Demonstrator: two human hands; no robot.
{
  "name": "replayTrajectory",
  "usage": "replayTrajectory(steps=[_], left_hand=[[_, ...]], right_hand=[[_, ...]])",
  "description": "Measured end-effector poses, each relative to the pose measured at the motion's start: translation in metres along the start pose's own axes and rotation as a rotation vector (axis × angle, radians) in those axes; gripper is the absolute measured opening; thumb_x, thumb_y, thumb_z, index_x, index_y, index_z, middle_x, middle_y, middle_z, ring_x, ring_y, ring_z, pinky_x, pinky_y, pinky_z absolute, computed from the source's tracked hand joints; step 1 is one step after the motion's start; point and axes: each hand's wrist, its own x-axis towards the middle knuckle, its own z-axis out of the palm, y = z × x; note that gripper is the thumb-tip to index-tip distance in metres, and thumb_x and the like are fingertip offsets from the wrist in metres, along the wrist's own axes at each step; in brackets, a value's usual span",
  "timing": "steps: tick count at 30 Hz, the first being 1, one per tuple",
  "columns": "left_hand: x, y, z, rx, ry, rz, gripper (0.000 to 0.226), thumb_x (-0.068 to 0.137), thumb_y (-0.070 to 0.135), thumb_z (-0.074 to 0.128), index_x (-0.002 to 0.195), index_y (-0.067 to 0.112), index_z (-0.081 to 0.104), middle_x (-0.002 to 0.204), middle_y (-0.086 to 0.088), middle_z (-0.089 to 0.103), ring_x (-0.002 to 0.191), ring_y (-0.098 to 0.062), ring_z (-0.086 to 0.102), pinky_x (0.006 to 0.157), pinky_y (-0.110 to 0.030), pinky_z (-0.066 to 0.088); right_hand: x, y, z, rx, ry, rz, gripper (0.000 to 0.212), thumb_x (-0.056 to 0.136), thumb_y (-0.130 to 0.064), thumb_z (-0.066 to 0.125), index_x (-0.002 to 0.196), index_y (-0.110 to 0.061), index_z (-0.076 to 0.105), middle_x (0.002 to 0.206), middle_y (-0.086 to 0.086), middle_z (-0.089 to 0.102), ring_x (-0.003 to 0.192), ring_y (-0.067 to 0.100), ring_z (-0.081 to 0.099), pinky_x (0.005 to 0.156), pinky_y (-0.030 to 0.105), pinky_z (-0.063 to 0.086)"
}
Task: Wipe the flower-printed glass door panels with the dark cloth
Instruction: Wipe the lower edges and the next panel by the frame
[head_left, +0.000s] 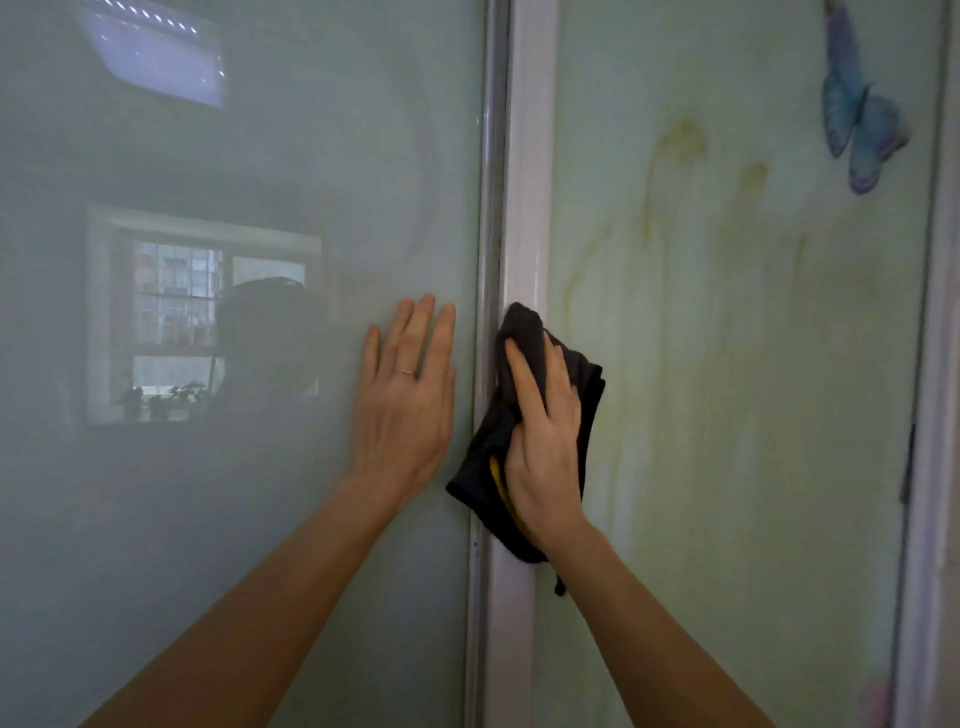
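Left hand: the left hand (408, 400) lies flat on the left glass panel (234, 545), near its right edge. Its grip is apart, the fingers are straight and hold nothing. There is a thin ring (406, 371) on one finger.
Right hand: the right hand (545, 441) presses the dark cloth (480, 467) against the door. The fingers lie stretched over the cloth and not closed around it. The thumb is hidden.
Dark cloth: it is bunched under the right hand, over the white frame post (527, 208) between the two panels, and it reaches the left edge of the right glass panel (753, 441).
Left panel: it shows a reflected window (197, 312) and looks even, with no clear marks.
Right panel: it has pale yellow-green flower stems, and a blue butterfly (860, 119) near the top right corner. I cannot tell print from dirt here.
Progress: I judge the work is in the middle, at the post. Most of the right panel, from its left edge to the butterfly, seems left to wipe.
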Motion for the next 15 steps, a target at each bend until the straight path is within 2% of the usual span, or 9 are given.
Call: replayTrajectory(steps=[4, 8, 12, 15], left_hand=[[0.019, 0.029, 0.012, -0.027, 0.011, 0.018, 0.054, 0.110, 0.030, 0.013, 0.154, 0.008, 0.035, 0.160, -0.015, 0.035, 0.149, -0.032, 0.030, 0.121, -0.057, 0.019], [0.021, 0.042, 0.026, -0.031, 0.019, 0.000, 0.050, 0.111, 0.028, 0.020, 0.155, 0.009, 0.032, 0.161, -0.012, 0.032, 0.151, -0.029, 0.027, 0.122, -0.055, 0.016], [0.020, 0.042, 0.026, -0.028, -0.002, 0.003, 0.054, 0.110, 0.032, 0.017, 0.155, 0.007, 0.034, 0.162, -0.011, 0.032, 0.151, -0.028, 0.026, 0.122, -0.053, 0.014], [0.025, 0.043, 0.026, 0.004, 0.017, 0.019, 0.053, 0.110, 0.029, 0.020, 0.154, 0.005, 0.035, 0.161, -0.013, 0.032, 0.150, -0.029, 0.027, 0.121, -0.054, 0.018]], right_hand=[[0.045, -0.001, -0.003, 0.090, 0.026, -0.014, 0.059, 0.096, -0.009, 0.029, 0.153, -0.013, 0.043, 0.163, 0.015, 0.030, 0.151, 0.033, 0.030, 0.115, 0.065, 0.027], [0.027, 0.016, -0.001, 0.143, 0.066, -0.001, 0.054, 0.102, 0.002, 0.039, 0.153, -0.014, 0.043, 0.165, 0.010, 0.027, 0.152, 0.028, 0.027, 0.119, 0.063, 0.024], [-0.015, 0.032, -0.002, 0.107, 0.019, 0.031, 0.058, 0.100, -0.007, 0.035, 0.155, -0.023, 0.038, 0.164, -0.002, 0.023, 0.156, 0.018, 0.014, 0.122, 0.063, 0.013], [-0.002, 0.036, -0.002, 0.121, -0.012, 0.044, 0.063, 0.097, -0.009, 0.031, 0.156, -0.031, 0.034, 0.164, -0.006, 0.022, 0.156, 0.011, 0.008, 0.125, 0.054, 0.004]])
